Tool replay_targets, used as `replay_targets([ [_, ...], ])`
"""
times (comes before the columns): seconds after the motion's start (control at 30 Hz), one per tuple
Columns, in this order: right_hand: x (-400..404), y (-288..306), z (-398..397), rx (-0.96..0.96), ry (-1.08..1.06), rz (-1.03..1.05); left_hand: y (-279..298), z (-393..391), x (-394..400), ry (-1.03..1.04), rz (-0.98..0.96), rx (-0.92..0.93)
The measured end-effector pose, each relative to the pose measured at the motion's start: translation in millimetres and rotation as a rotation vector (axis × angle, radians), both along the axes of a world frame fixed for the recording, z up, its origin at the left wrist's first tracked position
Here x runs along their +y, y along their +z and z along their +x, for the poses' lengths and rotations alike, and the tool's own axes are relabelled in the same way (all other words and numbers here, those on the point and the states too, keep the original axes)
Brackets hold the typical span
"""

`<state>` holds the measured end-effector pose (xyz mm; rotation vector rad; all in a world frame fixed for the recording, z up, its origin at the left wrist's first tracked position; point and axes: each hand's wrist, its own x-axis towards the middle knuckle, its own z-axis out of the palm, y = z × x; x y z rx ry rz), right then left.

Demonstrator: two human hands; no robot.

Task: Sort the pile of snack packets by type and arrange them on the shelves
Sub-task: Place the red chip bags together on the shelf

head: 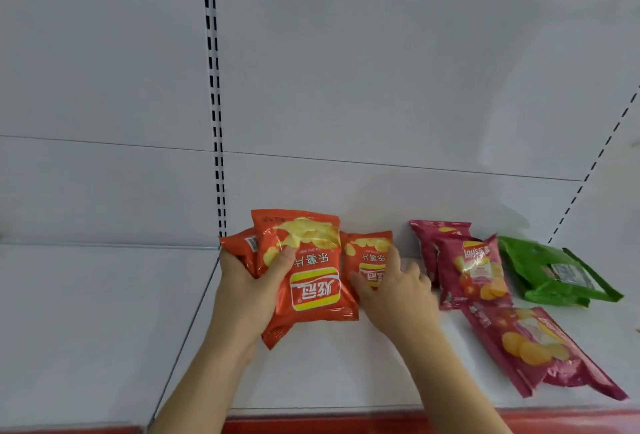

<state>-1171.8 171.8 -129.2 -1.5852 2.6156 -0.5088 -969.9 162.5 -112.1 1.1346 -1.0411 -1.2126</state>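
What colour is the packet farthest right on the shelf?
Green packet, seen in the head view, its only view.

The red packets (313, 274) in my left hand (247, 290) are glossy, crinkled plastic film. Magenta packets (471, 271) and the far-right green packet (554, 274) likewise shiny. Shelf (346, 364): smooth, matt white surface.

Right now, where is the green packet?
In the head view the green packet lies on the white shelf at the far right, near the back panel, just right of the pink packets.
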Motion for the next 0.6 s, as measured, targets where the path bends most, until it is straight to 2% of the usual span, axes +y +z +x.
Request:
replay_targets([
  [0.07, -12, -3, 2, 0.027, 0.004, 0.108, 2, 4, 4, 0.039, -0.015, -0.034],
  [0.17, -17, -4, 1, 0.039, 0.046, 0.008, 4, 12, 10, 0.1, -0.018, -0.086],
  [0.27, -6, 5, -2, -0.086, 0.166, -0.323, 1, 21, 14, 0.166, -0.012, -0.115],
  [0.37, 18, 24, 14, -0.332, 0.337, -0.733, -1, 30, 18, 0.245, -0.006, -0.108],
  [0.43, 32, 32, 36, -0.401, 0.538, -0.851, -1, 33, 22, 0.263, -0.016, -0.082],
  [0.5, 39, 25, 57, -0.406, 0.741, -0.788, 2, 34, 27, 0.257, -0.024, -0.033],
  [0.6, 41, 12, 80, -0.444, 0.861, -0.617, 9, 43, 36, 0.27, -0.002, 0.061],
])
